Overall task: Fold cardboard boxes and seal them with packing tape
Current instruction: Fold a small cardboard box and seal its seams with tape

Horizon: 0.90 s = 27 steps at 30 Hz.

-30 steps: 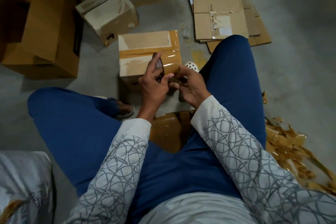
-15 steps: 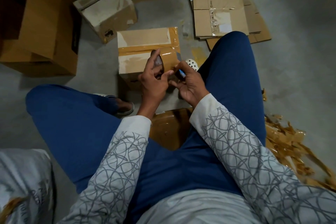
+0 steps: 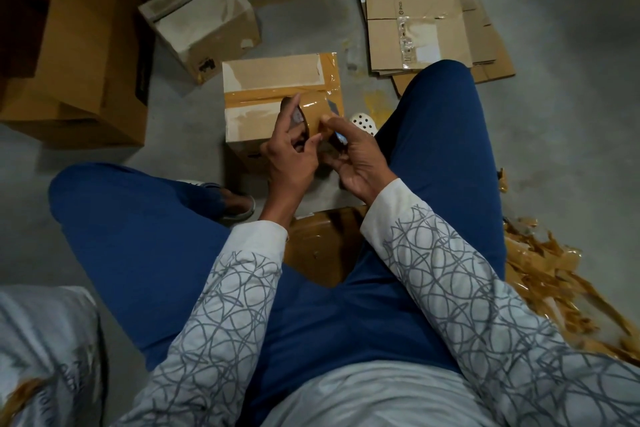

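Observation:
A small closed cardboard box point(image 3: 273, 80) stands on the floor between my knees, with brown tape across its top seam and right edge. Just above its near edge I hold a roll of brown packing tape point(image 3: 313, 111) in both hands. My left hand point(image 3: 289, 158) grips the roll's left rim with fingers curled into its core. My right hand point(image 3: 356, 163) holds the right side, thumb pressed on the tape's outer surface. Part of the roll is hidden by my fingers.
Another small box point(image 3: 204, 21) lies tilted behind. A large open carton point(image 3: 79, 55) stands at the left. Flattened cardboard sheets point(image 3: 419, 10) lie at the back right. Crumpled brown tape scraps point(image 3: 550, 274) litter the floor on the right. A taped box point(image 3: 322, 246) sits under me.
The roll has turned in my hands, so its brown outer face now shows. My right thumb has moved up onto that surface. The box has not moved.

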Tool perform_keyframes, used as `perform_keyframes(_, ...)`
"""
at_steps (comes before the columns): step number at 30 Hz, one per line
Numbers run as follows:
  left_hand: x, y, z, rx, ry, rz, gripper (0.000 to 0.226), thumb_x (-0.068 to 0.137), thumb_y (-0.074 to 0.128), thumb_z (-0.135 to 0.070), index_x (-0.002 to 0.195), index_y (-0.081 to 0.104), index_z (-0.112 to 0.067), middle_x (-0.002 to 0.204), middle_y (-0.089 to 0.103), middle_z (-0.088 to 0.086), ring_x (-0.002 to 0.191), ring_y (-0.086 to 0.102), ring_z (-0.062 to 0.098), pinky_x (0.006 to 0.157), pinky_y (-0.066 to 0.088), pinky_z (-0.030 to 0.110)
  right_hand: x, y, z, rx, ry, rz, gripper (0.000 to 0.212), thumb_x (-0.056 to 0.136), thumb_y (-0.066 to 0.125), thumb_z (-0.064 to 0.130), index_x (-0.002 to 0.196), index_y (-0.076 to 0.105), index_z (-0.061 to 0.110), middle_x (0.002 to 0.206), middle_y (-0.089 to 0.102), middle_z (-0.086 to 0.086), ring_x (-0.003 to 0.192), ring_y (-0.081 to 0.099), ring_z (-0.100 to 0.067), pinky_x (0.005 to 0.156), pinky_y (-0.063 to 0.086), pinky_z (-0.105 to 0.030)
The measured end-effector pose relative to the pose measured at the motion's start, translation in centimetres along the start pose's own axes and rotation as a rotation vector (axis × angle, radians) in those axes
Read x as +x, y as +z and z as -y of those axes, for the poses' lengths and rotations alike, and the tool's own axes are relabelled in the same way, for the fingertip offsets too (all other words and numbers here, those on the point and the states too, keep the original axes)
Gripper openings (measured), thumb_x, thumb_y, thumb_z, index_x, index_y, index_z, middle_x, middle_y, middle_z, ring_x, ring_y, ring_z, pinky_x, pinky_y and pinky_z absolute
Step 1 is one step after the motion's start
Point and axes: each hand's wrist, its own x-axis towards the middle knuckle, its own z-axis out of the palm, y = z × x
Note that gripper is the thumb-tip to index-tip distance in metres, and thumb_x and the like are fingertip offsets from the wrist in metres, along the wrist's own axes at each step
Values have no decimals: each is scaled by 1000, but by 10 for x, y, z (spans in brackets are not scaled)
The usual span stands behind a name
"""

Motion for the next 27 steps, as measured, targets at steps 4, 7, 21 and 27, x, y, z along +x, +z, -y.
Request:
perform_keyframes(4, -4, 2, 1, 99, 110, 12, 73, 86, 74, 4, 151, 46, -14, 134, 65, 14, 112, 67, 8, 95, 58, 29, 2, -2, -3, 115, 46, -25, 10, 89, 65, -3, 84, 65, 6, 89, 62, -12, 97, 57, -25, 76, 60, -34)
perform_keyframes(7, -5, 3, 4, 180, 188, 14, 71, 85, 75, 2, 149, 49, -14, 124, 71, 11, 111, 69, 10, 94, 58, 29, 6, -5, -4, 264, 112, -49, 15, 87, 59, -9, 84, 57, 6, 84, 55, -11, 84, 54, -18, 71, 58, -28)
perform_keyframes(21, 4, -1, -2, -41, 0, 9, 79, 84, 77, 3, 152, 42, -16, 126, 69, 13, 110, 68, 7, 91, 56, 20, -1, -3, 2, -41, -28, -19, 16, 96, 54, 11, 94, 70, 11, 102, 69, -9, 97, 66, -26, 72, 60, -37)
perform_keyframes(27, 16, -18, 2, -133, -124, -60, 55, 92, 69, -2, 137, 38, -13, 121, 71, 6, 112, 69, 14, 88, 60, 31, -1, -12, 9, -855, -560, -141, 21, 107, 42, 10, 115, 59, 19, 107, 73, 5, 99, 70, -9, 88, 60, -44)
